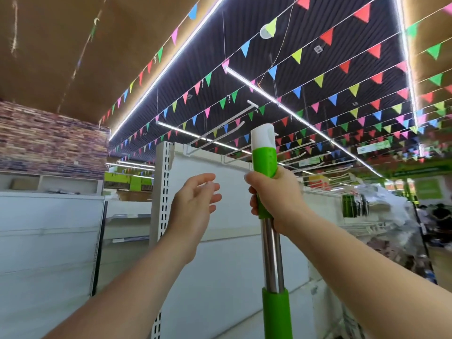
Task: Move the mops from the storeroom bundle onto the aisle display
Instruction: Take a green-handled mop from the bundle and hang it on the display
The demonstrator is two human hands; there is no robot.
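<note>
Honestly, with the right hand (276, 199) clenched on the green grip of the upright mop (265, 165) and the left hand (195, 204) loose and empty beside it, I'd steady the pole with both, then lift the white cap onto a hook (238, 156) slowly.

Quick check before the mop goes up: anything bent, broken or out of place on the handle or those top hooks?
Nothing stands out. The mop handle stands upright in the right hand, its white cap intact. The left hand is open beside it. The white display hooks look straight; those farther down the aisle are too blurred to judge.
</note>
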